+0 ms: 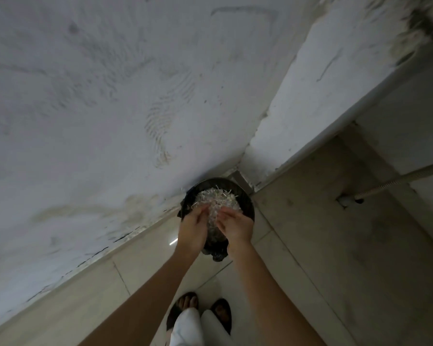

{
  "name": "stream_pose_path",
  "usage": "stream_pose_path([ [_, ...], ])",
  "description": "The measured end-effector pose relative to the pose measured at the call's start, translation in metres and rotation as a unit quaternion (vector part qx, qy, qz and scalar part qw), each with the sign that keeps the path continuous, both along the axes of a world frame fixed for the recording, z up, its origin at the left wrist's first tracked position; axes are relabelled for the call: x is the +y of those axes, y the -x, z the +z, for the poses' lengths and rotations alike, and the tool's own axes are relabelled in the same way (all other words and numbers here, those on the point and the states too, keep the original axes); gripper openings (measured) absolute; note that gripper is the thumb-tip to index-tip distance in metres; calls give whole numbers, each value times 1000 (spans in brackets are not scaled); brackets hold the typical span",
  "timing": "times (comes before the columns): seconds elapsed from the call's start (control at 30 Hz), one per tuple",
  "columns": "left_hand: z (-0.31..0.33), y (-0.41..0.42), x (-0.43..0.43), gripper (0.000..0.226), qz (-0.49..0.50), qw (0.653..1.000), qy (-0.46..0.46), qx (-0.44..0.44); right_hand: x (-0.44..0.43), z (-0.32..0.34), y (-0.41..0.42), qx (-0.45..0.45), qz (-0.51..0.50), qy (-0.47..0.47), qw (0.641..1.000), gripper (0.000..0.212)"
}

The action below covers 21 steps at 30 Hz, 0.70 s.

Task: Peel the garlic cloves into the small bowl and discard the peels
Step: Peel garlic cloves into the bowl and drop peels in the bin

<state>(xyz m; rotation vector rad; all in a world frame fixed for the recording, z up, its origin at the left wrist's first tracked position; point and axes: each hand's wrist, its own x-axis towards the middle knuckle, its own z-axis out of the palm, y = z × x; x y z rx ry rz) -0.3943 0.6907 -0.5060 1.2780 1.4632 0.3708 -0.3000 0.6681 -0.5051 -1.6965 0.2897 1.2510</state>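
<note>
While both hands hang over the bin, the head view looks steeply down. Left hand & right hand sit side by side above its near half, hiding that part of the opening. Fingers are half-bent, tips among the garlic peels; too blurred to tell if they pinch any. Peels heap pale inside the bin. Black liner bag bunches over its near rim. Stained wall runs behind & left of the bin, ribbed hose is well to its right, and sandalled feet & white trousers stand nearer, on floor tiles.
</note>
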Motion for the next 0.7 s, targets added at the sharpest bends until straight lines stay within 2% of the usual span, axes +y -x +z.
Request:
stream_pose_path([
  [0.07, -6, 0, -10, 38, -92, 994, 40, -42, 2, 7, 0, 66, -5, -4, 998, 18],
  [0.13, -14, 0, -16, 44, -181, 982, 59, -17, 3, 18, -4, 126, -32, -27, 991, 21],
  [0.2, -15, 0, -15, 48, -167, 983, 73, 8, 2, 25, -8, 160, -57, -58, 984, 31],
  [0.27, -9, -3, -16, 47, -139, 987, 73, -26, -1, 26, -11, 167, -68, -67, 981, 37],
  [0.33, -1, -5, -17, 48, -156, 983, 75, -67, -4, 27, -14, 168, -68, -77, 980, 38],
  [0.4, 1, -6, -17, 50, -151, 982, 102, -39, -6, 29, -16, 169, -70, -110, 977, 38],
  [0.43, 3, -5, -15, 53, -113, 985, 131, -27, -7, 31, -16, 153, -55, -130, 978, 37],
  [0.47, 8, -6, -12, 57, -52, 980, 186, -58, -10, 33, -16, 117, -16, -142, 983, 35],
  [0.5, 12, -6, -10, 60, 9, 960, 247, -130, -12, 33, -14, 64, 48, -144, 986, 33],
  [0.57, 30, -9, -6, 58, 101, 887, 327, -310, -20, 34, -9, -47, 196, -137, 970, 33],
  [0.63, 57, -10, -5, 46, 167, 853, 326, -371, -30, 40, -7, -133, 296, -146, 935, 36],
  [0.7, 82, -10, -7, 38, 211, 849, 302, -378, -39, 59, -10, -187, 316, -147, 918, 38],
])
